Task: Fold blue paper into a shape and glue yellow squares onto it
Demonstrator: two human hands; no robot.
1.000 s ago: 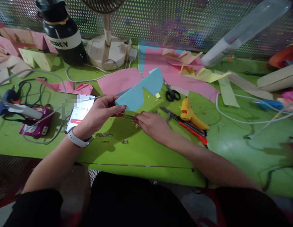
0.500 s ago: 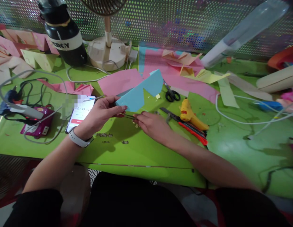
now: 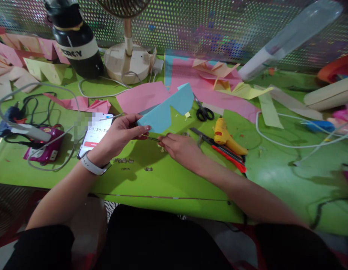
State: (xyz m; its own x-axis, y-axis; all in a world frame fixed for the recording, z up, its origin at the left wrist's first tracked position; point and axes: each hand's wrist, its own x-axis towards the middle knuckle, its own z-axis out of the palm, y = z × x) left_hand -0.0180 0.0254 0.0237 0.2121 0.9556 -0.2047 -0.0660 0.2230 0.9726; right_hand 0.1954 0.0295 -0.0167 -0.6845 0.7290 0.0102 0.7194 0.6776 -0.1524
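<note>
My left hand (image 3: pixel 123 133) pinches the lower left end of a folded light blue paper (image 3: pixel 159 114), which has a notch in its lower edge. My right hand (image 3: pixel 181 148) is closed around thin metal tweezers (image 3: pixel 153 138), whose tips reach to the fingers of my left hand. What the tips touch is too small to make out. Below the hands, small dark pieces (image 3: pixel 123 161) lie in little piles on the green table (image 3: pixel 174 183). A pink paper (image 3: pixel 142 97) lies behind the blue one.
Right of my hands lie black scissors (image 3: pixel 204 113), a red cutter (image 3: pixel 230 155) and a yellow glue gun (image 3: pixel 227 137). A phone (image 3: pixel 92 140) and a purple power strip (image 3: pixel 46 146) are at left. Behind stand a black bottle (image 3: pixel 78 48) and a fan base (image 3: pixel 127 63).
</note>
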